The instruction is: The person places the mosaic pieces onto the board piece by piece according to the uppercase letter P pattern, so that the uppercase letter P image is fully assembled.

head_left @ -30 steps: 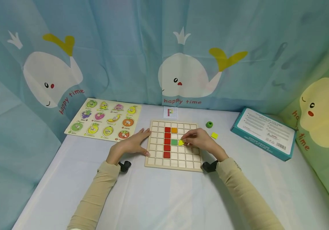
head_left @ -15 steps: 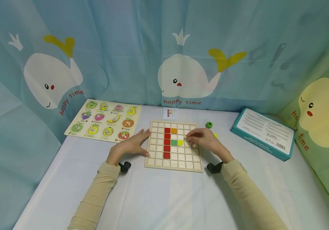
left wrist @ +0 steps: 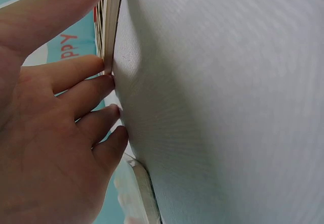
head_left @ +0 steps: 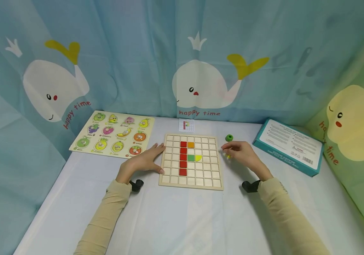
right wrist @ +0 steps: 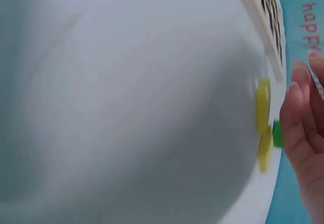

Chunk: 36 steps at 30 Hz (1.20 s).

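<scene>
A wooden grid board (head_left: pixel 199 174) lies on the table in the head view. In its cells are a column of red squares (head_left: pixel 183 157), an orange square (head_left: pixel 190 145), a green square (head_left: pixel 191 158) and a yellow rounded piece (head_left: pixel 198 158). My left hand (head_left: pixel 143 160) rests against the board's left edge, fingers spread. Off the board's right edge, my right hand (head_left: pixel 244 154) hovers with loosely bent fingers and nothing seen between them. Two yellow pieces (right wrist: pixel 263 106) lie on the table by it in the right wrist view; the hand partly covers them in the head view.
A small pattern card (head_left: pixel 186 125) lies behind the board. The green bead-like piece (head_left: pixel 229 137) is at the back right, with a teal box (head_left: pixel 289 147) beyond it. A fruit puzzle board (head_left: pixel 113 134) lies at the left. Whale-print curtains (head_left: pixel 131 71) enclose the table.
My right hand has let go of the yellow rounded piece, which now lies in a cell beside the green square, and has moved right off the board. The left hand stays at the board's edge.
</scene>
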### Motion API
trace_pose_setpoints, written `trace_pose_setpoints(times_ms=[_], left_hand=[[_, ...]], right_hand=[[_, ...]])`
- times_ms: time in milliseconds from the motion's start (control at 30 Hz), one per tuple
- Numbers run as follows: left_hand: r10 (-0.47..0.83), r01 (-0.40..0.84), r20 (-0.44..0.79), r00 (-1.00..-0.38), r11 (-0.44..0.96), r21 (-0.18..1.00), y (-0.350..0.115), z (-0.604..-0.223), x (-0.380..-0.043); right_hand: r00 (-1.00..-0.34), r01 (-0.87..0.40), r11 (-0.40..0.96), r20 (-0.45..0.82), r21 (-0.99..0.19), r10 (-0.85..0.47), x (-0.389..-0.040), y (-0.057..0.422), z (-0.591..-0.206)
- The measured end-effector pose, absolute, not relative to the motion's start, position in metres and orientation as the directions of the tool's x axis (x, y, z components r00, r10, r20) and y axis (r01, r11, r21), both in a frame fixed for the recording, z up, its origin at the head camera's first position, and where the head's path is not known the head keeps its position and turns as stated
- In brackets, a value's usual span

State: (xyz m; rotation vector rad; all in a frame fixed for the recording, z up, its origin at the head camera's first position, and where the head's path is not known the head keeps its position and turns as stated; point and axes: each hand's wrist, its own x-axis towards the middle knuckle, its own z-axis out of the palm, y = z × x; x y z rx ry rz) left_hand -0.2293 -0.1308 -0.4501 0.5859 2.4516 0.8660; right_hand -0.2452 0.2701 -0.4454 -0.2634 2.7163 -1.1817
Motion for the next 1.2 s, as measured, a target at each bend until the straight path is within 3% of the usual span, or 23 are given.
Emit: trace_pose_setpoints(times_ms=[767,1200], left_hand=[[0.544,0.246,-0.281,-0.791,0.703,0.668,-0.132,-0.450,-0.229],[0.537,0.241,-0.277,-0.797,0.703,0.669,-0.131,-0.450,-0.229]], right_hand=[[-0.990,-0.040,0.796,-0.086,-0.604,-0.115,-0.252,0.301,-0.457],[-0.997,-0.073,0.741,0.026,-0.668,-0.074,-0.251,0.295,-0.461]])
